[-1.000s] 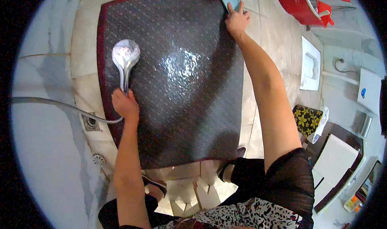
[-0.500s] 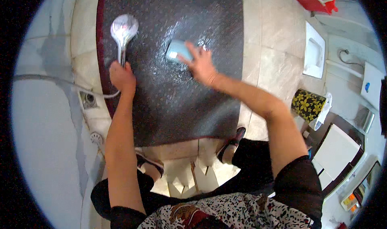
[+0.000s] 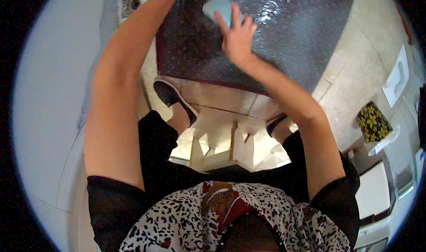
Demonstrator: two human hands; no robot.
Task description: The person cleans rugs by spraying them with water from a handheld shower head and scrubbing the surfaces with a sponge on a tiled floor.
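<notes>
My right hand (image 3: 238, 41) grips a light-blue rounded block (image 3: 218, 8) by its near right edge, with the thumb and forefinger against it and the other fingers reaching past. I cannot make out whether the block is a brush or a sponge. It rests on a dark, patterned mat (image 3: 199, 48) with a dark red border, whose surface shines wet near the block. My left arm stretches up past the top edge, so my left hand is out of the picture, and no shower head shows now.
A floor drain (image 3: 132, 3) lies left of the mat. My shoes (image 3: 166, 92) stand on pale tiles at its near edge, with a low white stool (image 3: 213, 161) between my legs. On the right are a flower-patterned bin (image 3: 373, 121) and a white squat toilet (image 3: 398, 76).
The view has shifted nearer my body and turned. My left hand, which held a shower head, has left the picture at the top. My right hand still grips the light-blue block.
</notes>
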